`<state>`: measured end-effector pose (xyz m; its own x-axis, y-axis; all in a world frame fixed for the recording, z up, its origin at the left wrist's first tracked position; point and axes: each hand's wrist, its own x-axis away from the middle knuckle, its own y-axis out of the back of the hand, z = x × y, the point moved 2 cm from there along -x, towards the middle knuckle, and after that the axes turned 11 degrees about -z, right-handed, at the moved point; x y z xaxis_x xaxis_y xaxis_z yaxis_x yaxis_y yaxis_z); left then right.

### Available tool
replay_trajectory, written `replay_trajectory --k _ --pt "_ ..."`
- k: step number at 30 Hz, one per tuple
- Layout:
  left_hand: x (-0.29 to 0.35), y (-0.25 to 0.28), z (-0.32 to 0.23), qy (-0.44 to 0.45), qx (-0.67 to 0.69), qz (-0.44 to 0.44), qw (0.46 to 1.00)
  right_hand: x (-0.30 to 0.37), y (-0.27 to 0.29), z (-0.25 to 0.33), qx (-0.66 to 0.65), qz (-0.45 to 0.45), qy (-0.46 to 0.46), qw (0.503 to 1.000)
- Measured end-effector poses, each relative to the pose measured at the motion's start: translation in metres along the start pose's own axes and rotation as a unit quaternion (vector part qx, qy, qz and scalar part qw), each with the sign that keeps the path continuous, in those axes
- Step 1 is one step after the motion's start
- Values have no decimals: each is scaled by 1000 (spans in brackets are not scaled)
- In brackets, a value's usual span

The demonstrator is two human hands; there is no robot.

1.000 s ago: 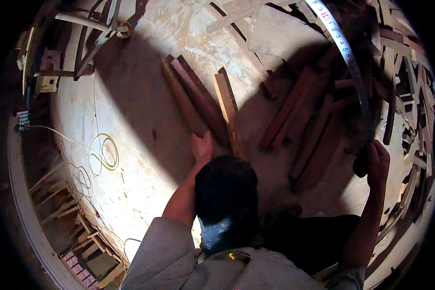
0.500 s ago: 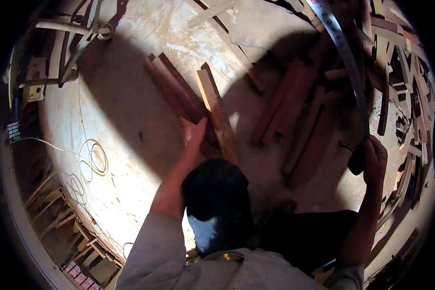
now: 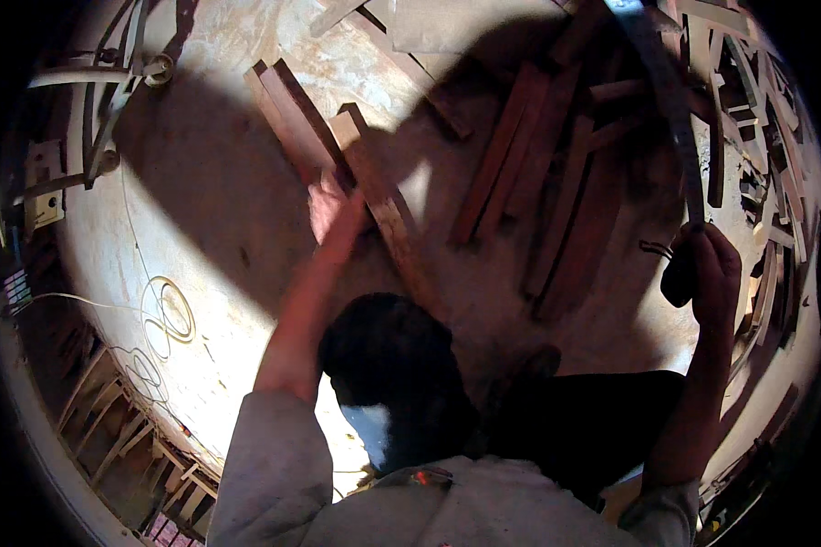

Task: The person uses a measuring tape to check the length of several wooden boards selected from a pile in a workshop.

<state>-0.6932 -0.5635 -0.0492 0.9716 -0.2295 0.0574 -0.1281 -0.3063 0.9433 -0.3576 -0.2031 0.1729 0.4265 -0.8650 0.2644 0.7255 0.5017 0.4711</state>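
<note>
In my right hand (image 3: 719, 266) is a dark tape measure (image 3: 678, 278), my fingers closed round its case. Its long blade (image 3: 670, 100) stretches away to the far edge of the view. My left hand (image 3: 325, 205) is at the reddish-brown wooden strips (image 3: 287, 114) lying side by side on the floor, its fingers bent round the near part of one; shadow and blur soften the fingertips. Just right of that hand lies another wooden piece (image 3: 374, 178) with a pale far end, its near end hidden beyond my bent knee (image 3: 388, 351).
More dark boards (image 3: 520, 155) lie in shadow at centre right. Piled offcuts (image 3: 762, 118) fill the right side. A pale cord (image 3: 169, 314) loops on the floor at left, near a wooden frame (image 3: 91, 77). Slatted wooden pieces (image 3: 123, 428) stand at lower left.
The whole view has shifted, so the floor things appear higher and further left. My left hand's spread fingers have turned and bent onto the wooden strip. My right hand keeps the tape measure.
</note>
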Motion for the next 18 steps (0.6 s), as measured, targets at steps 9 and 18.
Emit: replay_trajectory --k 9,18 --pt "121 -16 0 103 16 183 978 1 1 -10 -4 -8 0 1000" --pt "123 -55 33 261 469 352 767 2 -8 -6 -6 -3 7 1000"
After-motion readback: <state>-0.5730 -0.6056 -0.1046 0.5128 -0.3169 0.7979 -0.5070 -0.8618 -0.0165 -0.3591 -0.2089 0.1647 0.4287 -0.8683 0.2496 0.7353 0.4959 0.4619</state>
